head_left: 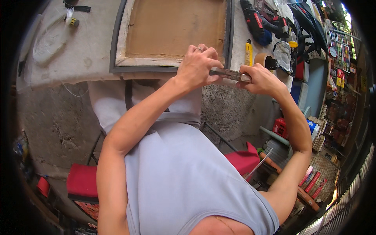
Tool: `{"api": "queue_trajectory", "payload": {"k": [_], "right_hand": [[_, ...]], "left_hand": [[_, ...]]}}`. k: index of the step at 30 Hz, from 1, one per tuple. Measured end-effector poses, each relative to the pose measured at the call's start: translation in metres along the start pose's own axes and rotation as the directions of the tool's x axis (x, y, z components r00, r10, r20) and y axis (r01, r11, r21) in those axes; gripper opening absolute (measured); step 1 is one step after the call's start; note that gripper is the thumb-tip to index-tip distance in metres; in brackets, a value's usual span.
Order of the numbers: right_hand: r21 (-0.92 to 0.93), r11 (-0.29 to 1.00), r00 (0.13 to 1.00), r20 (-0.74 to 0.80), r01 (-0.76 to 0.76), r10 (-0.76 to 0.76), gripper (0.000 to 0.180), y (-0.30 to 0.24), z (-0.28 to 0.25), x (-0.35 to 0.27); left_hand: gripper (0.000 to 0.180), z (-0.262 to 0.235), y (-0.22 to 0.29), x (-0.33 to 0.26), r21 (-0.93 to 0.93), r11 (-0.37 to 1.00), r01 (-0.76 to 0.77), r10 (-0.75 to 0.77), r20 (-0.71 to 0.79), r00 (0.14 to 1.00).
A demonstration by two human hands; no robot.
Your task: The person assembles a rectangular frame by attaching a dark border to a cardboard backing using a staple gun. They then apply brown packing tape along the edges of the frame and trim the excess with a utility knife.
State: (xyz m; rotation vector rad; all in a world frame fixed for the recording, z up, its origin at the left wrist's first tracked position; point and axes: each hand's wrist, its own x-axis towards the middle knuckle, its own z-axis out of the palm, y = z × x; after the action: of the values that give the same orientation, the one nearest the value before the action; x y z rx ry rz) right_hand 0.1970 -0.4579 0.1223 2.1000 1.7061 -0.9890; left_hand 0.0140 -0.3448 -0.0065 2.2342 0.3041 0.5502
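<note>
Between my two hands is a worn grey metal tool [232, 74], slim and jointed, much like a folding multi-tool. My left hand [197, 64] pinches its left end with thumb and fingers. Its right end sits in the closed fingers of my right hand [263, 79]. Both hands are over the table's near edge, at the near right corner of a dark grey picture frame [150, 69]. That frame lies face down, showing a brown backing [176, 29] inside a pale wooden stretcher [122, 39]. My left hand covers part of the frame's near edge.
On the right of the table [92, 51] are a yellow utility knife [248, 53], a roll of brown tape [265, 60] and a power drill [252, 19]. Clear line [49, 47] is coiled at the left. Red seats [82, 181] stand below, and crowded shelves fill the right side.
</note>
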Motion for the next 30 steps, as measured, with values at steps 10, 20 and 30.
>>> {"api": "queue_trajectory", "payload": {"k": [10,20,30], "right_hand": [[0.057,0.998,1.000,0.016,-0.012,0.011,0.033,0.009,0.010,0.013],[-0.002,0.999,0.998,0.049,-0.034,0.034,0.026,0.011,0.013,0.020],[0.088,0.996,0.997,0.076,0.008,-0.015,0.031,-0.041,-0.034,-0.004]], "left_hand": [[0.026,-0.001,0.001,0.001,0.003,0.999,0.035,-0.035,0.036,0.999],[0.025,-0.003,0.002,0.002,-0.014,0.999,0.043,-0.042,0.045,0.998],[0.033,-0.035,0.005,-0.014,-0.085,0.995,-0.056,0.042,-0.159,0.986]]}}
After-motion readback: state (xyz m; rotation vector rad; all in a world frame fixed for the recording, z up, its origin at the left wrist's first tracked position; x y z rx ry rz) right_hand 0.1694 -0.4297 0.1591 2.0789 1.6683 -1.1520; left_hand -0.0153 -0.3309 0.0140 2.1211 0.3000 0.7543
